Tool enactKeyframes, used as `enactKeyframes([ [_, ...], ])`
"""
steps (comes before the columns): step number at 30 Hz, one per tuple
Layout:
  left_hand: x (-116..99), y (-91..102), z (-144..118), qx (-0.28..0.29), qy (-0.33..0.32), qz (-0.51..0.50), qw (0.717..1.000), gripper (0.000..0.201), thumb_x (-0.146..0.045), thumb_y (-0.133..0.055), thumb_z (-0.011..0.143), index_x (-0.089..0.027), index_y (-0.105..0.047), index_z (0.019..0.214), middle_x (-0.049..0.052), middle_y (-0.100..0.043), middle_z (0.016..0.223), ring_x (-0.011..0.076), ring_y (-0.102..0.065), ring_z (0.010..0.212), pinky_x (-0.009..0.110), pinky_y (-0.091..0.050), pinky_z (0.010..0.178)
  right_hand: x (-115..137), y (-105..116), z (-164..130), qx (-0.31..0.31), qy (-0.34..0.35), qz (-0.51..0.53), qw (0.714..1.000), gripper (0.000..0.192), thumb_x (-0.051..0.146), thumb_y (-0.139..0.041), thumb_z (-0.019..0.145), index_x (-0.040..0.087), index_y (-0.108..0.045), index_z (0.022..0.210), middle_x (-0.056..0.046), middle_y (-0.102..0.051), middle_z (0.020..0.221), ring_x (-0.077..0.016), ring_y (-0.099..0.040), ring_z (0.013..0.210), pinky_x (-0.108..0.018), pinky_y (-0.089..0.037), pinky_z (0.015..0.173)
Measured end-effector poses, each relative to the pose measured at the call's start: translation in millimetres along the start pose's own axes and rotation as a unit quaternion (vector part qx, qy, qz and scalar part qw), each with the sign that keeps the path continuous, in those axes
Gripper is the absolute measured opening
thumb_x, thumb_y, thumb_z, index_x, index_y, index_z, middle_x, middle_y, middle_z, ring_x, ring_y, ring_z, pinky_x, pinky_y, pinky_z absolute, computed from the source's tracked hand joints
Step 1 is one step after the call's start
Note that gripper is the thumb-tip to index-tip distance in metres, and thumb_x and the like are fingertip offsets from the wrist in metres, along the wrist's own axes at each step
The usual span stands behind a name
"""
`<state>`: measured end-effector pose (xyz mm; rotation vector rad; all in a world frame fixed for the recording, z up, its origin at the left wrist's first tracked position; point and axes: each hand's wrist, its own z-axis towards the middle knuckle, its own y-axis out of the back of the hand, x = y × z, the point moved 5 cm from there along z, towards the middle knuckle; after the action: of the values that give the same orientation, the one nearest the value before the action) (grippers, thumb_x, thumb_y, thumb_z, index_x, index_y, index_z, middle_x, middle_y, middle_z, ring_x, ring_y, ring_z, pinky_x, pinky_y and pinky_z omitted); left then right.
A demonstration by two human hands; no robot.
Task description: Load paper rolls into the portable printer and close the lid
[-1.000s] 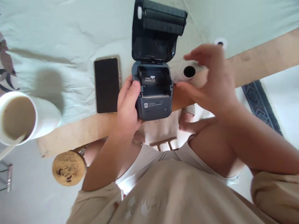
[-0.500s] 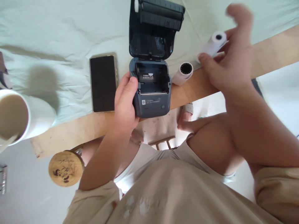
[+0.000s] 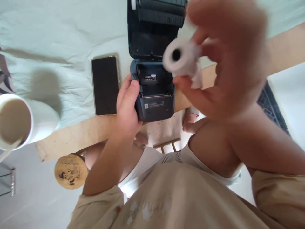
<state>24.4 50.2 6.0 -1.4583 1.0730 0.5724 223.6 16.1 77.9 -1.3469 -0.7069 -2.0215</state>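
A white paper roll with a dark core sat above centre frame, over a dark blue-grey printer bearing a small white label. A black-screened phone with a gold rim lay left of centre on a pale mint cloth. At far left, a white cup held beige liquid. The table edge was light wood; the shirt at bottom was tan.

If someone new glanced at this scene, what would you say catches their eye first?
The blurred right hand looms at the upper right, holding a white paper roll above the printer. The printer sits at the table's edge with its lid flipped up and its bay bare, gripped on one side by the left hand. Left of it lie a dark phone and, farther left, a white cup.
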Motion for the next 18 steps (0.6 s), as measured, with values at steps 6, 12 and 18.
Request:
enactKeyframes([
  [6, -1, -0.5, -1, 0.014, -0.008, -0.003, 1.0, 0.024, -0.041, -0.069, 0.091, -0.021, -0.07, 0.105, 0.002, -0.073, 0.109, 0.0222, -0.065, 0.116, 0.032, -0.052, 0.103, 18, -54, -28, 0.262, 0.283, -0.317, 0.867, 0.018, 0.028, -0.049, 0.1, 0.025, -0.064, 0.108, 0.002, -0.072, 0.103, -0.0159, -0.071, 0.094, -0.032, -0.058, 0.08],
  [12, -4, -0.8, 0, 0.023, -0.034, 0.004, 0.999, 0.021, -0.038, -0.066, 0.093, -0.02, -0.071, 0.104, 0.002, -0.072, 0.103, 0.0211, -0.064, 0.114, 0.031, -0.05, 0.103, 11, -59, -30, 0.316, 0.25, -0.289, 0.869, 0.018, 0.023, -0.039, 0.1, 0.028, -0.055, 0.094, 0.002, -0.068, 0.101, -0.0147, -0.066, 0.106, -0.032, -0.054, 0.095],
  [18, -2, 1.1, 0, 0.045, -0.037, -0.019, 0.998, 0.02, -0.033, -0.064, 0.095, -0.018, -0.069, 0.107, 0.001, -0.072, 0.1, 0.0168, -0.066, 0.104, 0.029, -0.05, 0.104, 13, -55, -30, 0.284, 0.297, -0.28, 0.868, 0.019, 0.023, -0.039, 0.101, 0.025, -0.053, 0.087, 0.002, -0.07, 0.104, -0.0148, -0.068, 0.1, -0.031, -0.054, 0.085],
])
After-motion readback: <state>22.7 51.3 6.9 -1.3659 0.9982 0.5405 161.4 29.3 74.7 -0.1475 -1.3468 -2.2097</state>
